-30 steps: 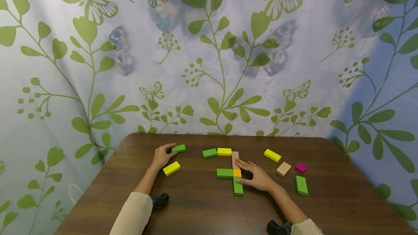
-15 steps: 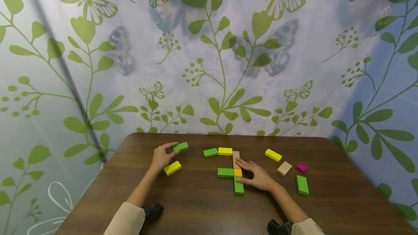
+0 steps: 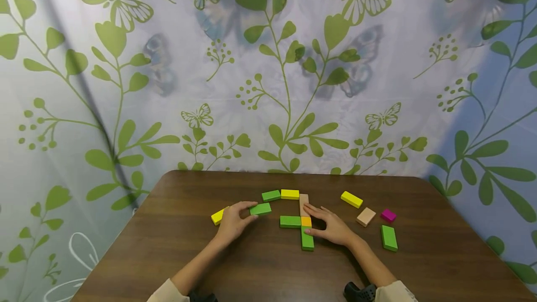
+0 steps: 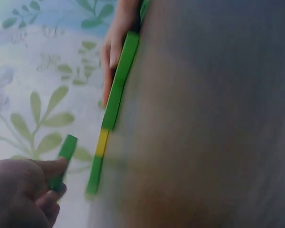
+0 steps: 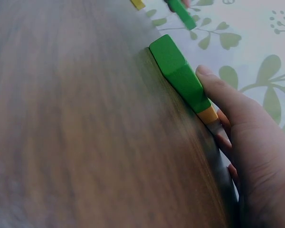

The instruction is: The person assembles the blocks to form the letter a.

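My left hand (image 3: 235, 220) pinches a green block (image 3: 260, 209) by its left end between thumb and fingers; the left wrist view shows this block (image 4: 66, 153) held above the table. My right hand (image 3: 331, 228) rests over a joined group of blocks, fingers extended. Its fingertips lie on a natural wood block (image 3: 304, 205), and its thumb touches an upright-running green block (image 3: 307, 238). Between those two sits a small orange block (image 3: 306, 221), with another green block (image 3: 290, 222) reaching left from it. A yellow block (image 3: 290, 194) meets the wood block's far end, followed by a green block (image 3: 271, 195).
A yellow block (image 3: 218, 216) lies partly hidden behind my left hand. On the right of the brown table (image 3: 260, 264) are a yellow block (image 3: 351, 199), a wood block (image 3: 366, 217), a magenta block (image 3: 388, 215) and a green block (image 3: 388, 238). A patterned curtain (image 3: 268, 106) hangs behind.
My left hand has lifted the green block from the far left and carried it right, nearer the joined blocks. The right hand stays in place.
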A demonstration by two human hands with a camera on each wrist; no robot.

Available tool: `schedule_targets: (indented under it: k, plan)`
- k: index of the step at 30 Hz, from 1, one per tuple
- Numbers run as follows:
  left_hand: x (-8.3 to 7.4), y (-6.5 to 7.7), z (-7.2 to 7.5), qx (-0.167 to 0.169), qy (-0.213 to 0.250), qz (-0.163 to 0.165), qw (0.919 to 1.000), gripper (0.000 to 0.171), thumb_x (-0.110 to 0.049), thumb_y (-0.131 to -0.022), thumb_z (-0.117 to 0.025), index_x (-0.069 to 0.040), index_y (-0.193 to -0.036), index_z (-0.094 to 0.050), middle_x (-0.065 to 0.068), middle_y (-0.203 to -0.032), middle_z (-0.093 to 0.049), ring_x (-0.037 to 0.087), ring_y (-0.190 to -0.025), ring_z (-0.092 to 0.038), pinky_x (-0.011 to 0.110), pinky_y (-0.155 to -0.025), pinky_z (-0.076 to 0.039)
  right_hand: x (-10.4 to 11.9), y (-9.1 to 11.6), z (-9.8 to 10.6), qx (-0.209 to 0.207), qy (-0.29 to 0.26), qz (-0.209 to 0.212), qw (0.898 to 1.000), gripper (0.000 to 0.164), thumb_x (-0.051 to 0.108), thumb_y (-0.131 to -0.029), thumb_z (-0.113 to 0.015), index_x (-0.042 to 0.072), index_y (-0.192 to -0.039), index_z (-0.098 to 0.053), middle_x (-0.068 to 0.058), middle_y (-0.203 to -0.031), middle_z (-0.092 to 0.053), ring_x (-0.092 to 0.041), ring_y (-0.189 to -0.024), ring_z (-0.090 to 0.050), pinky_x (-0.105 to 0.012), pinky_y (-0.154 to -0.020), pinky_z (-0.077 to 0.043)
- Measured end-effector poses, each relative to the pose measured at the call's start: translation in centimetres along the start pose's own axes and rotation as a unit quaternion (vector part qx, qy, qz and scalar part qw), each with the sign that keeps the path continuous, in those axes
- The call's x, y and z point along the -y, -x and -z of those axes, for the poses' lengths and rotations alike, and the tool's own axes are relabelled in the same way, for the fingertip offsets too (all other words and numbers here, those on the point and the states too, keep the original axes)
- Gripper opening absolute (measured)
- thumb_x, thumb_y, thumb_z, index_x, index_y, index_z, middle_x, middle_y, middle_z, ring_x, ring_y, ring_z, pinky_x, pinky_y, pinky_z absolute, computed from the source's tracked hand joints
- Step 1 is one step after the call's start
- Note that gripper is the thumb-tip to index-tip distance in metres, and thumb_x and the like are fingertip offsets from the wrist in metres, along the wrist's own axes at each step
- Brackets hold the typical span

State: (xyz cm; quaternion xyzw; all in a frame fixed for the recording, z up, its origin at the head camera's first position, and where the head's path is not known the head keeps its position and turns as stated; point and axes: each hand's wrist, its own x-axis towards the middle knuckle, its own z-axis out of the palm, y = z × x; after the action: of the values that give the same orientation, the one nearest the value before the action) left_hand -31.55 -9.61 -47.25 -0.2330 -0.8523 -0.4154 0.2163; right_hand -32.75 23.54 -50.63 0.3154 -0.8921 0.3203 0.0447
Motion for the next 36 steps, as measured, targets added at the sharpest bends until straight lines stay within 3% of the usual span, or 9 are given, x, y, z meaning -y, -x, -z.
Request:
schedule_targets:
  k: [4, 16, 36]
  plan:
    - [0.0, 1.1, -1.1, 0.041, 0.000, 0.020, 0.9989, 0.034, -0.016, -0.076, -0.076, -0.007, -0.108, -0.069, 0.004, -0.103, -0.068, 0.020, -0.093, -0.063, 0.037, -0.077, -0.051, 0.1, 0.0, 0.0, 0.000, 0.002, -0.001, 1.000, 0.074, 0.050, -0.083, -0.062, 0.015, -0.143, -0.038, -0.002, -0.147, -0.030, -0.037, -0.132, -0.028, -0.062, -0.102, -0.017]
    - [0.4, 1.6, -2.3, 0.074, 0.021, 0.028, 0.9967, 0.033, -0.018, -0.076, -0.076, -0.007, -0.107, -0.069, 0.005, -0.103, -0.068, 0.021, -0.095, -0.064, 0.035, -0.079, -0.051, 0.3, 0.0, 0.3, -0.007, 0.004, 0.007, 1.000, 0.072, 0.048, -0.083, -0.064, 0.015, -0.142, -0.039, -0.004, -0.147, -0.032, -0.034, -0.130, -0.033, -0.060, -0.103, -0.017]
    - [0.3, 1.7, -2.4, 0.081, -0.013, -0.001, 0.9966, 0.034, -0.022, -0.077, -0.076, -0.009, -0.108, -0.069, 0.000, -0.104, -0.068, 0.016, -0.099, -0.062, 0.034, -0.082, -0.050, 0.2, 0.0, 0.1, -0.004, -0.001, 0.012, 1.000, 0.073, 0.047, -0.083, -0.064, 0.014, -0.142, -0.038, -0.004, -0.147, -0.032, -0.033, -0.130, -0.033, -0.060, -0.103, -0.018]
